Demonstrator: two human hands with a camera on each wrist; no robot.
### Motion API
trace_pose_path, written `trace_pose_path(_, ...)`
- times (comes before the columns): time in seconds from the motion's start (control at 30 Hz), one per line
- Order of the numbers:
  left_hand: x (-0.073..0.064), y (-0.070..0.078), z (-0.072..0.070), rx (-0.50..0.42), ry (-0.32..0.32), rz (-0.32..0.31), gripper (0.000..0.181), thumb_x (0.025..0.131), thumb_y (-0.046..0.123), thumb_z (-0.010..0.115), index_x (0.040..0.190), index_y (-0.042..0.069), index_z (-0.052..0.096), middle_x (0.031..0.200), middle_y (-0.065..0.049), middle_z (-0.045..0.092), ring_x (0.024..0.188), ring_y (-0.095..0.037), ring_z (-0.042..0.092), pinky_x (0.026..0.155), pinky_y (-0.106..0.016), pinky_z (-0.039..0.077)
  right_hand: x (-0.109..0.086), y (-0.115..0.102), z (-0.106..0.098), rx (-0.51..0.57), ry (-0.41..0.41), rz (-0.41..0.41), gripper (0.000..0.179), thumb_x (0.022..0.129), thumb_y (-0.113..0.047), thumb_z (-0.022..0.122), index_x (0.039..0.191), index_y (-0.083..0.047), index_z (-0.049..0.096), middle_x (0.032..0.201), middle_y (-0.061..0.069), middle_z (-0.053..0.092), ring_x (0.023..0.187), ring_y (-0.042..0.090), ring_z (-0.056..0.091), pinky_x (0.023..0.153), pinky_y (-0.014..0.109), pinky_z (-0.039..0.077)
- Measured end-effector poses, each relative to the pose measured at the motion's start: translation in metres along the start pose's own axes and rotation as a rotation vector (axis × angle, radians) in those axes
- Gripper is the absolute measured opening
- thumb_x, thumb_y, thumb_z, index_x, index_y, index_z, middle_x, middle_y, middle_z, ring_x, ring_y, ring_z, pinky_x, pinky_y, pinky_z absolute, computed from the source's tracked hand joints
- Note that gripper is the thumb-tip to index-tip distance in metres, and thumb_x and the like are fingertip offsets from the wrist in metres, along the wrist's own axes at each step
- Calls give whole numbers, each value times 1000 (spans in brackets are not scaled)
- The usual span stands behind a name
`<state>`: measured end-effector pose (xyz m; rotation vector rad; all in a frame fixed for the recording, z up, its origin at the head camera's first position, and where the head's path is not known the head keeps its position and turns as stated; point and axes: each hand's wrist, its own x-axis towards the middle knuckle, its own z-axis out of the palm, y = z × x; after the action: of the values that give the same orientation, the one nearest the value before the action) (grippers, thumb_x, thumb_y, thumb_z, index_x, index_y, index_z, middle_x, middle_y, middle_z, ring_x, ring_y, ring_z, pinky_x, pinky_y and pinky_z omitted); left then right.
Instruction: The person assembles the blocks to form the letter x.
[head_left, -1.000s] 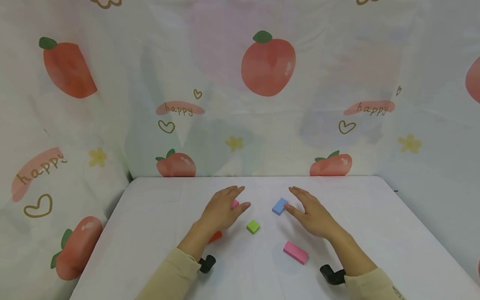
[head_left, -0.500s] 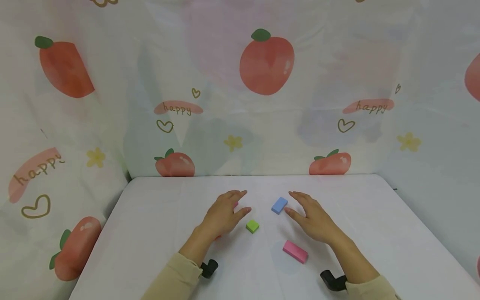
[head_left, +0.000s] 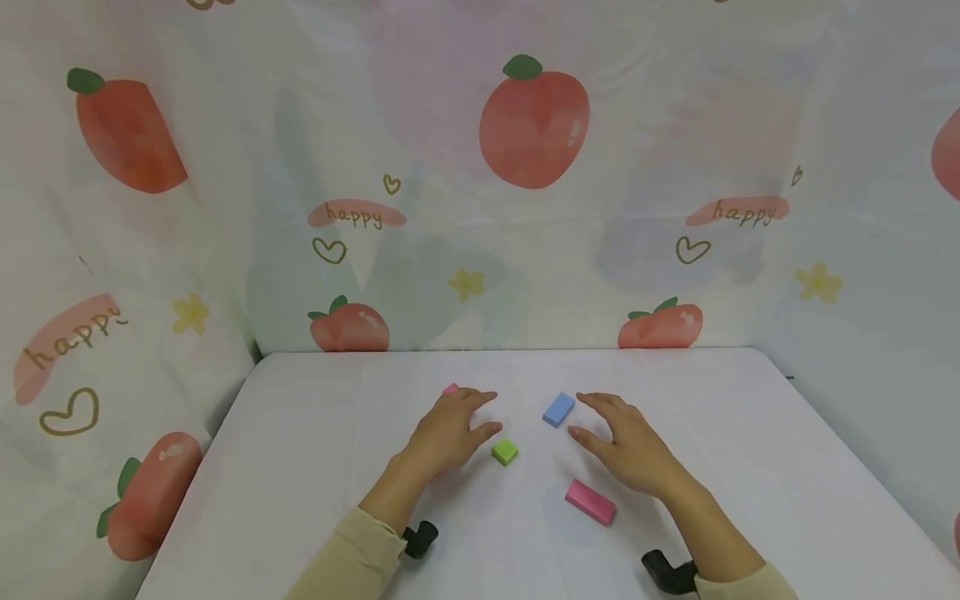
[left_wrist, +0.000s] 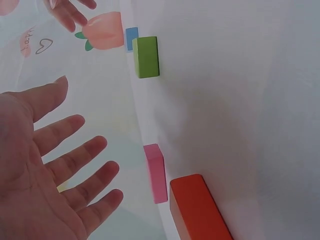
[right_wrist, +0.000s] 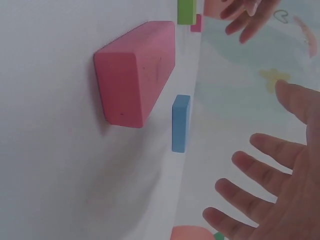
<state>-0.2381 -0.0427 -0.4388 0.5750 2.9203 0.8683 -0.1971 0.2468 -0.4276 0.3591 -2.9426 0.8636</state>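
Observation:
My left hand (head_left: pixel 448 432) hovers above the table with its fingers spread and nothing in its grasp. A pink block (head_left: pixel 451 389) peeks out past its knuckles; the left wrist view shows that block beside a red-orange block (left_wrist: pixel 200 207), which the hand and forearm hide in the head view. Between the hands lies a small green block (head_left: pixel 505 452). My right hand (head_left: pixel 633 450), also spread and holding nothing, is raised near a blue block (head_left: pixel 558 410). Left of the right forearm, nearer to me, rests a longer pink block (head_left: pixel 591 502).
A white cloth (head_left: pixel 300 467) covers the table. Behind it and at the sides hangs a curtain (head_left: pixel 480 250) printed with fruit, hearts and lettering. Black camera mounts (head_left: pixel 669 572) sit at both wrists, below the beige sleeves.
Both hands have drawn slightly back toward me, still spread. The far pink block now shows beyond the left knuckles, and the red-orange block has slipped from sight under the left arm.

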Motion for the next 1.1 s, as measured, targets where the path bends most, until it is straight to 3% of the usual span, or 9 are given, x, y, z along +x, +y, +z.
trace_pose_path(0.7,1,4,14,13,-48,-34,43,98,33,71,139,20,67,141,-5,63,136,-30,57,110,-51,49,-20,-11,0,-34,-35,57,67,92,-52,73,146,-16,58,145,11,59,133,40,54,105,65,46)
trace_pose_path(0.9,1,4,19,20,-47,-33,40,97,31,73,134,18,70,134,-5,65,131,-28,60,108,-48,50,-25,-14,2,-40,-82,105,66,89,-49,78,145,-17,60,139,5,62,119,29,62,93,53,55)
trace_pose_path(1.1,1,4,23,22,-57,-34,39,95,29,76,131,17,72,121,-3,69,120,-23,65,101,-43,53,-31,-13,1,-49,-103,117,64,86,-46,81,141,-17,63,129,2,65,112,22,62,84,40,52)
